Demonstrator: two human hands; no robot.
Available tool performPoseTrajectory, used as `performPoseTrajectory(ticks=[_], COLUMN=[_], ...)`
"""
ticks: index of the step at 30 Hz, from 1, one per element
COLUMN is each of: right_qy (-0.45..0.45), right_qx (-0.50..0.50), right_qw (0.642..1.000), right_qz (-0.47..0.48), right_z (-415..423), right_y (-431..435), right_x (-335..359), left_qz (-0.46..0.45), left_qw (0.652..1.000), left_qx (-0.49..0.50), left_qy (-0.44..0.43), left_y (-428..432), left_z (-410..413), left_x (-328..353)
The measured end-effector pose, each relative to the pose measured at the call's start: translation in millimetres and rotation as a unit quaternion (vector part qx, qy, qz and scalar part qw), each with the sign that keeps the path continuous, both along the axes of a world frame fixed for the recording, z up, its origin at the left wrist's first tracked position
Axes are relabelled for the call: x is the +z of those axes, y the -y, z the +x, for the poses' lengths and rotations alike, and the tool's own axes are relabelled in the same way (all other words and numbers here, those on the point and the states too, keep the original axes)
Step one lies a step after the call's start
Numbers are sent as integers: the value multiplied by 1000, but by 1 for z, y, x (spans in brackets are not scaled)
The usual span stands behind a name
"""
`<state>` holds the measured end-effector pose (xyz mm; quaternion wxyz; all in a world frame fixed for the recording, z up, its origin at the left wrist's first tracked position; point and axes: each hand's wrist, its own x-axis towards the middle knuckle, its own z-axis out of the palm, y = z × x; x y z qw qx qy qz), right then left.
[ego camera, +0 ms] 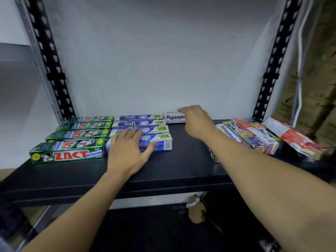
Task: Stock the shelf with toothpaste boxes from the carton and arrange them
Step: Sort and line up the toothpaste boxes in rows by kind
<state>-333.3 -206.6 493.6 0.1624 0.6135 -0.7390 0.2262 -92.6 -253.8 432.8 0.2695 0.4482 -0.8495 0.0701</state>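
Black metal shelving fills our view, and nearest to us, low down, a lower shelf sits in shadow with a small brown object that we cannot make out. Above it runs the dark shelf board, and both our bare forearms reach across its front edge. Our left hand lies flat with its fingers spread; its grip is slack and closes on nothing, the palm and fingers resting on the two nearest of the four blue-and-white Safi boxes, the thumb laid along the front face of the nearest one. These Safi boxes lie side by side in a row running from front to back. Just beside them on the left, touching, lie four green Zact boxes in the same order, their long sides towards us. On the right side of the board we see a loose heap of boxes, red-and-white and white ones, tilted and overlapping, partly behind our right forearm. Farther back, our right hand reaches to the rear of the board, where its grip is on a white Pepsodent box: the fingers curl over the top and hide the box's right end, and the thumb is out of sight. This Pepsodent box lies lengthwise against the back, just to the right of the rearmost Safi box. Two black perforated uprights rise at either side, and behind everything stands a plain white wall.
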Motion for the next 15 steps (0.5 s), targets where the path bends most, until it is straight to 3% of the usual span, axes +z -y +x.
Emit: performPoseTrajectory(ticks=[4,9,15], right_qy=[10,-31,-6], right_qx=[1,-33,-54], right_qw=[999,999,999], right_qz=[-35,-8,-6], right_z=[-20,-52,-61], right_y=[-53,-134,-188], right_x=[15,6,-30], left_qz=[-34,-64,44], left_qw=[999,992,978], left_qx=[-19,-101,-200], left_qy=[6,26,-47], left_y=[-10,-44,-97], left_z=[3,-13,-75], left_x=[5,7,15])
